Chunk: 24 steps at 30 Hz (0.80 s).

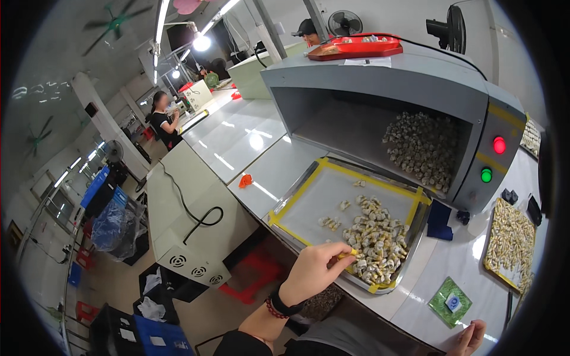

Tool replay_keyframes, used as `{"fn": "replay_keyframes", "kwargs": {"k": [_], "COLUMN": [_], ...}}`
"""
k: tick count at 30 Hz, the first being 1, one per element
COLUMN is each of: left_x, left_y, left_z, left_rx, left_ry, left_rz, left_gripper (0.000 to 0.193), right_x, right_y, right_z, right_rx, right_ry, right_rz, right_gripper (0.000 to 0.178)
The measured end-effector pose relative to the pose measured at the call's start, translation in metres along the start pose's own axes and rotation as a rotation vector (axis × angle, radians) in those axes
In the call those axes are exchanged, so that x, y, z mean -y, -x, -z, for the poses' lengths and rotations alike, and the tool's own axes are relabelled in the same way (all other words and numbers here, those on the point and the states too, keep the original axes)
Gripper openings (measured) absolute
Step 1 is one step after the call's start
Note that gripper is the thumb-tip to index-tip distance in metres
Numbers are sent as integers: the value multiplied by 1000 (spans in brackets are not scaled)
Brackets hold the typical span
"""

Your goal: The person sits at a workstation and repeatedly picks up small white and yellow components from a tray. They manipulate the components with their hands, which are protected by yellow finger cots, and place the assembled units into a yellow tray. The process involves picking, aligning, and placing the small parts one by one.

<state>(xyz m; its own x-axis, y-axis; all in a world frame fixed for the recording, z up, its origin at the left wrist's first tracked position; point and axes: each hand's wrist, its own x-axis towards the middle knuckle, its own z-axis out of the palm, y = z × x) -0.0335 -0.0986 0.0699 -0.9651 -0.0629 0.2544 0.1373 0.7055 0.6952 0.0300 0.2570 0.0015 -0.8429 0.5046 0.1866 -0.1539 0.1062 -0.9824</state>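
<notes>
My left hand (314, 270), with a black band and a red beaded bracelet at the wrist, is closed in a pinch on a small yellow piece (350, 254). It is over the near left edge of a metal tray (295, 203), lined in white and edged with yellow tape. A heap of small white-and-yellow pieces (380, 243) fills the tray's right part, and a few lie loose. At the lower right, my right hand (469, 338) is partly cut off by the frame. Its visible fingers are loosely bent, with nothing seen in them.
Behind the tray, a grey box-shaped machine (380, 77) holds a pile of greyish pieces (421, 148). Right of it lies a second tray of yellowish pieces (509, 243). A green square pad (449, 302) carries a small white-and-blue item. Another person (164, 121) stands far left.
</notes>
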Motion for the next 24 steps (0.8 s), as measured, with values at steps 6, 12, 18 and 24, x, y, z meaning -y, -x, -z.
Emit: {"fn": "replay_keyframes", "kwargs": {"k": [6, 12, 18, 24], "left_x": [-4, -2, 2, 5], "left_y": [1, 4, 2, 0], "left_z": [6, 6, 8, 3], "left_rx": [-14, -6, 23, 22], "left_ry": [-10, -13, -18, 10], "left_rz": [-10, -11, 25, 7], "left_gripper": [17, 17, 17, 17], "right_x": [-3, 0, -2, -1], "right_y": [0, 0, 0, -1], "right_z": [0, -1, -3, -3], "right_rx": [25, 4, -42, -41], "right_ry": [43, 64, 18, 40], "right_rz": [20, 18, 49, 76], "right_gripper": [10, 11, 9, 8]}}
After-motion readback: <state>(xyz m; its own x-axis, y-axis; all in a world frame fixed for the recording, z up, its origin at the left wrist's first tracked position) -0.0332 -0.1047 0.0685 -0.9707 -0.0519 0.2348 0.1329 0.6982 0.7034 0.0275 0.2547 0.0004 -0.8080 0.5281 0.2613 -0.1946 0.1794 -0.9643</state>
